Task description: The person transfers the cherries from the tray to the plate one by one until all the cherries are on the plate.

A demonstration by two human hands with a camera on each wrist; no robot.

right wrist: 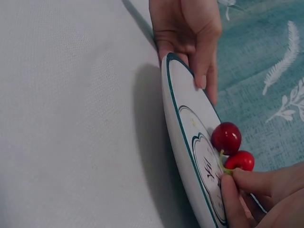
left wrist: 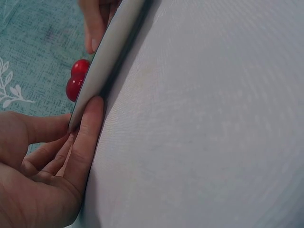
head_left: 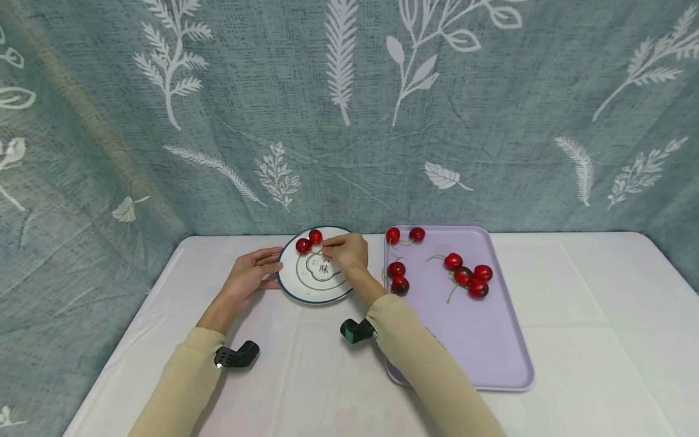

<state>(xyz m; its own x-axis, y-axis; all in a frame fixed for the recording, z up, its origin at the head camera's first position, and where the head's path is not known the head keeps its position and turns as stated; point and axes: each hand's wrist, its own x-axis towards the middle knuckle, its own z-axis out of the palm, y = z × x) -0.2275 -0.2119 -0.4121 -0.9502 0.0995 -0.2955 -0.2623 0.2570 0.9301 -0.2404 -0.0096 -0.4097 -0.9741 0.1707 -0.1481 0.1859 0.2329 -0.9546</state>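
A white plate (head_left: pixel 297 284) with a dark teal rim and printed characters lies on the table. My left hand (head_left: pixel 246 276) holds its left edge, the thumb at the rim and fingers under the side, as the left wrist view shows. Two red cherries (right wrist: pixel 226 138) sit side by side over the plate's far left part. My right hand (head_left: pixel 347 252) reaches across the plate and pinches their green stems (right wrist: pixel 226 169) between thumb and forefinger. In the left wrist view the plate (left wrist: pixel 107 57) appears edge-on, with the cherries (left wrist: pixel 76 87) beyond it.
Right of the plate is a lilac tray (head_left: pixel 459 346), partly under my right forearm. Two pairs of cherries (head_left: pixel 396 269) lie along its left side and far edge, and a cluster of several more cherries (head_left: pixel 463 276) lies farther right. A patterned green curtain (head_left: pixel 306 91) hangs behind the white-covered table (head_left: pixel 590 340).
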